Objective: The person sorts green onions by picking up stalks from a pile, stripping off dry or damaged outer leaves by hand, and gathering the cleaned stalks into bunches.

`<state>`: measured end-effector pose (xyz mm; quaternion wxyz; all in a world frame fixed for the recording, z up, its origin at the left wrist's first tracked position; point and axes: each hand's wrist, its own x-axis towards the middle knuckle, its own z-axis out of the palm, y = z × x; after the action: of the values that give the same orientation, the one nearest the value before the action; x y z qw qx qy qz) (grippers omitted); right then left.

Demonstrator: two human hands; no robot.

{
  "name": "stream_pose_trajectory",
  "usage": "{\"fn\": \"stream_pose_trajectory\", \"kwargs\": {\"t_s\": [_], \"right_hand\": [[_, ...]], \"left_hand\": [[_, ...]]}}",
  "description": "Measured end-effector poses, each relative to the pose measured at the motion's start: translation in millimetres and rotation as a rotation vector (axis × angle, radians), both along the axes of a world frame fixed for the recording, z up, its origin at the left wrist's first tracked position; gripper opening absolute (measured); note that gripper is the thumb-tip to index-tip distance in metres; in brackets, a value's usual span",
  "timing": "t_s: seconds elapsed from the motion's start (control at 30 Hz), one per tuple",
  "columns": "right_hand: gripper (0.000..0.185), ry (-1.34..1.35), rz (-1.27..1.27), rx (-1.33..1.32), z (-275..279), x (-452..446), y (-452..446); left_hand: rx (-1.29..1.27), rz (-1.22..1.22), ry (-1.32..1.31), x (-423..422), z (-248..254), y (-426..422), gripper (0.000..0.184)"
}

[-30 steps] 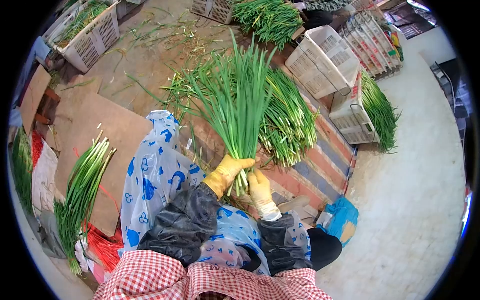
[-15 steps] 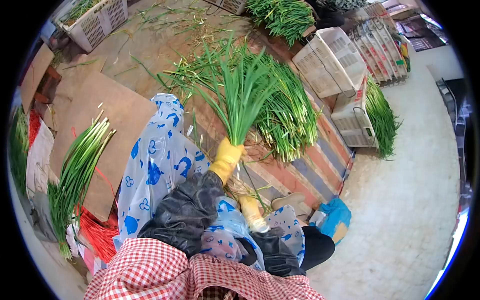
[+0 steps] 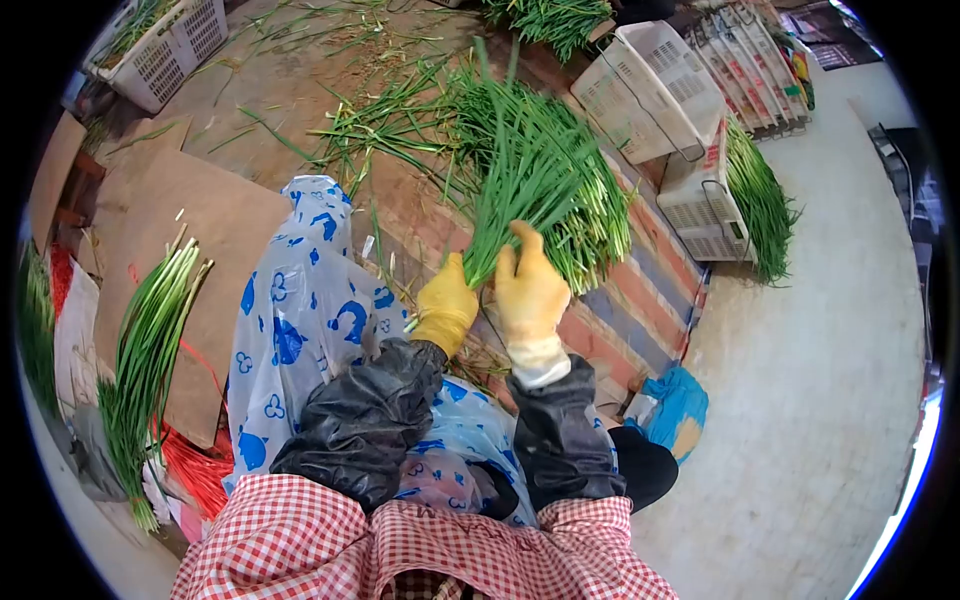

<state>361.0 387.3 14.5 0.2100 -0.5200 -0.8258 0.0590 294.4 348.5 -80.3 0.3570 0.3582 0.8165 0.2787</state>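
Handling of leafy greens, apparently garlic chives, seen from the worker's head. The gloved left hand (image 3: 446,303) is closed around a bunch of chives (image 3: 500,225) near its pale stem bases, a grip that probably keeps the stems together while the leaves fan freely forward. The gloved right hand (image 3: 535,290) is partly open just beside the bunch, index finger raised and thumb apart; whether it touches the leaves cannot be told. Beyond lies a larger pile of chives (image 3: 600,205), its pale ends turned toward the near right, presumably to keep the stems aligned. A separate bundle (image 3: 150,335) rests with its stem ends on a brown board (image 3: 225,215) and its leaves past the edge, near red twine (image 3: 195,475). The pile lies on a striped sheet (image 3: 655,335), with loose stems (image 3: 370,140) scattered farther off. At right, an upper crate (image 3: 615,110) stands beside a filled crate (image 3: 695,225), bordering pale flooring (image 3: 800,400); another crate (image 3: 170,70) occupies the upper left.
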Motion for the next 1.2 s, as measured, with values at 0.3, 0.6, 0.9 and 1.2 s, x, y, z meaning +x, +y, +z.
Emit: {"fn": "stream_pose_trajectory", "kwargs": {"t_s": [0.3, 0.6, 0.9, 1.2], "right_hand": [[0.031, 0.177, -0.151, 0.009, 23.5, 28.8, 13.7], [0.037, -0.171, -0.325, -0.168, 15.3, 64.1, 22.6], [0.017, 0.049, -0.444, -0.048, -55.7, 134.2, 30.6], [0.041, -0.388, -0.673, -0.231, -49.3, 318.7, 61.7]], "left_hand": [[0.047, -0.127, 0.220, 4.8, 3.3, -1.4, 0.028], [0.127, -0.372, 0.662, 14.1, 12.6, -1.4, 0.033], [0.171, -0.533, 0.831, -1.5, 37.5, 3.0, 0.039], [0.228, -0.846, 1.060, -31.9, 54.0, 19.8, 0.025]]}}
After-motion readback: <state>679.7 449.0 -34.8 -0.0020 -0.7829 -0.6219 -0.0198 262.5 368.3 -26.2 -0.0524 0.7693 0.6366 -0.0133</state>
